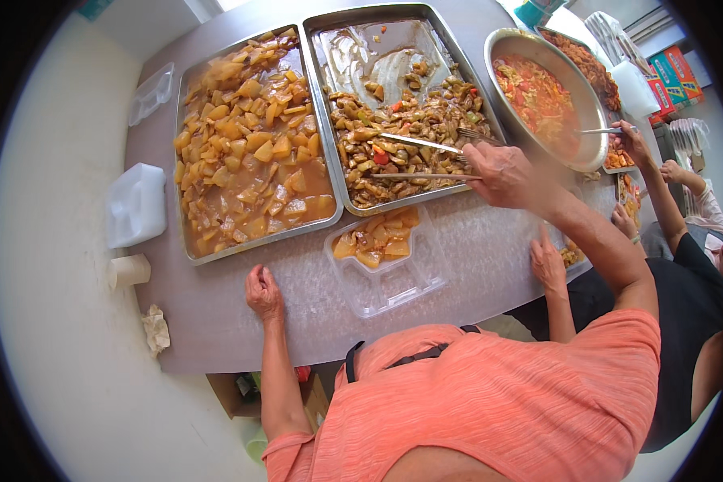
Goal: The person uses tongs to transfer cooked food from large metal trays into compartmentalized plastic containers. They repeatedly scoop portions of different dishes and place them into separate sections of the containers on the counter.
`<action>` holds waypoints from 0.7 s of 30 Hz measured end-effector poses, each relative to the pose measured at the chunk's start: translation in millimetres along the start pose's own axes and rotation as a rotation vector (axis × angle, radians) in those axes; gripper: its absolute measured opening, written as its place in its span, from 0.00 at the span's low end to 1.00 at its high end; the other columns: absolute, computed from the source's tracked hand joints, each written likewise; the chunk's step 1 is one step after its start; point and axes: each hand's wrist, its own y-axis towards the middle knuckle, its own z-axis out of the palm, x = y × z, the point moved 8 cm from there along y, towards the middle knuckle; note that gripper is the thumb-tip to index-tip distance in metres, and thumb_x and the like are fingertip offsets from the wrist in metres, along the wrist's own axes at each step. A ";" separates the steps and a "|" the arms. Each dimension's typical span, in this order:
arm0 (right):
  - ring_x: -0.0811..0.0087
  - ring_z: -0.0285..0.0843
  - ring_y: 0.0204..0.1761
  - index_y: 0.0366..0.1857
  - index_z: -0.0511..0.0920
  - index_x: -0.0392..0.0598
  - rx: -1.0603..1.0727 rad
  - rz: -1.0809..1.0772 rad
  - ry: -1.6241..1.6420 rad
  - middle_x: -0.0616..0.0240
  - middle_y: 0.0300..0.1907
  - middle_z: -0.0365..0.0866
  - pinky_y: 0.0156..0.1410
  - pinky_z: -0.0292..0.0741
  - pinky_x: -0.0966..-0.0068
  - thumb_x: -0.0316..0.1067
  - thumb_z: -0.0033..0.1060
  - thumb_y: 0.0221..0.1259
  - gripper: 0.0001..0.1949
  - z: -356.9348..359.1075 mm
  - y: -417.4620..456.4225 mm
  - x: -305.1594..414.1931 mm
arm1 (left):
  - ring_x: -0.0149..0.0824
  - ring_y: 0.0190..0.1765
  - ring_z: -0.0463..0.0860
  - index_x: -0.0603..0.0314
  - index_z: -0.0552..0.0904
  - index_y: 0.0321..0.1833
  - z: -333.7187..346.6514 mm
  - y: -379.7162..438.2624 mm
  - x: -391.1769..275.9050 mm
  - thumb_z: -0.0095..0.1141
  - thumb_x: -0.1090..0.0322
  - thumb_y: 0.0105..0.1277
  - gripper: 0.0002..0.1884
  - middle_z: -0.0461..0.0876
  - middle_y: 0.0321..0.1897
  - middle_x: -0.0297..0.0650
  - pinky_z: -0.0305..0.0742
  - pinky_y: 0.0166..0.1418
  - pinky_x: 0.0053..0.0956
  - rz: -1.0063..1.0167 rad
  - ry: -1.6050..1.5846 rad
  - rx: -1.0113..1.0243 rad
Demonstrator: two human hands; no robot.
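My right hand (500,178) grips a pair of metal tongs (422,143), whose arms reach over the browned, saucy chopped food (397,135) in a deep steel tray (488,78). My left hand (264,293) is at the tabletop near the front edge, fingers curled, and I see nothing in it. Between my hands lies a clear plastic compartment tray (391,289). Its large far compartment holds chunks of cooked vegetable (376,238); the smaller compartments show no food. To the left, a second steel tray (259,236) holds similar chunks (241,138) in brown sauce.
A large steel bowl (494,45) of red, soupy food stands right, where a co-worker's hand (632,141) holds a utensil. Another person's hand (548,259) is close beside my right forearm. Stacked plastic trays (135,205), a paper cup (129,271) and crumpled tissue (156,330) line the left edge.
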 end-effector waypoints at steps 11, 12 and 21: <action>0.51 0.84 0.37 0.39 0.72 0.39 0.200 0.291 0.072 0.49 0.33 0.81 0.41 0.80 0.61 0.40 0.63 0.55 0.16 97.7 15.0 1.8 | 0.39 0.29 0.77 0.61 0.80 0.42 -4.3 1.0 -6.8 0.57 0.70 0.63 0.07 0.78 0.30 0.41 0.74 0.35 0.33 0.032 -0.019 -0.020; 0.51 0.84 0.37 0.38 0.72 0.39 0.187 0.320 0.111 0.48 0.33 0.81 0.41 0.80 0.60 0.40 0.63 0.55 0.16 102.3 11.2 2.0 | 0.39 0.29 0.77 0.61 0.80 0.42 -4.9 0.7 -6.4 0.57 0.70 0.63 0.07 0.78 0.30 0.41 0.74 0.35 0.33 0.040 -0.016 -0.017; 0.64 0.78 0.22 0.28 0.82 0.40 -0.089 0.698 0.782 0.57 0.19 0.77 0.28 0.72 0.68 0.38 0.60 0.56 0.11 134.3 -22.0 -13.3 | 0.38 0.28 0.77 0.60 0.80 0.41 -4.3 1.8 -7.1 0.57 0.70 0.63 0.06 0.77 0.27 0.40 0.73 0.34 0.34 0.034 -0.054 0.007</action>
